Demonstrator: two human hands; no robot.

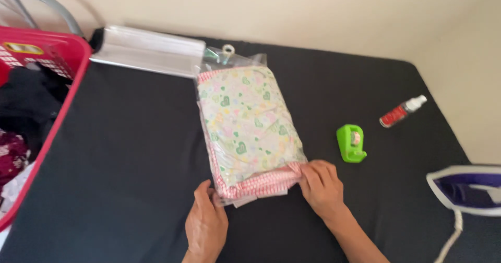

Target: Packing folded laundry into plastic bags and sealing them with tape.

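Black padded table (130, 153), bagged heart-print cloth (249, 124) lengthwise away, hanger end far, left hand (206, 224) and right hand (322, 187) grip pinching near edge

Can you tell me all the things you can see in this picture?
folded garment: one, pale with green hearts and pink checked trim, inside the clear bag mid-table
clear bag: one, see-through, around the garment
plastic sleeves: a clear stack, far edge of table
tape dispenser: one, green, right of the bag
spray bottle: one, red with white top, far right
iron: one, white and purple, right edge
laundry basket: one, red, left, clothes inside
table: black surface
left hand: at the bag's near left corner
right hand: gripping the bag's near right corner
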